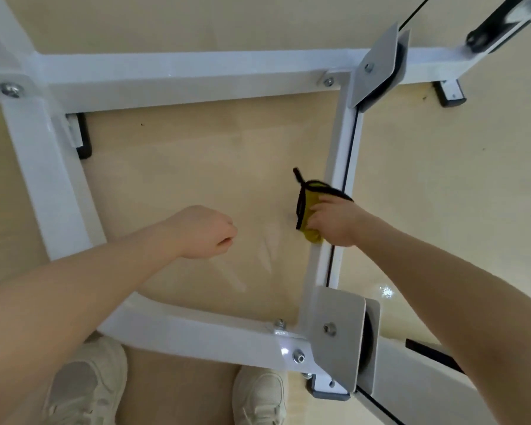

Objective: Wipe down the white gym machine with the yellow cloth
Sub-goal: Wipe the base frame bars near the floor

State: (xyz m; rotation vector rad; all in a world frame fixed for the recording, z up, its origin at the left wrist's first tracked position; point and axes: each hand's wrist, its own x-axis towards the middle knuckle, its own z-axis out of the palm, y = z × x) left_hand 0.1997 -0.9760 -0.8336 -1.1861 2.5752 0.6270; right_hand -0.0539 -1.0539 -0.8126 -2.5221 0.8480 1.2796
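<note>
right hand (337, 222) gripping yellow cloth (308, 207), white frame (339, 154)

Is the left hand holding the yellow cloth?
No, the left hand is a bare fist over the floor; the right hand holds the cloth against the white frame.

Bright, even light; floor (386, 291) glare, bent edges, perhaps slightly soft focus.

No readable text, labels or numbers (frame seemingly unmarked), anywhere
</note>
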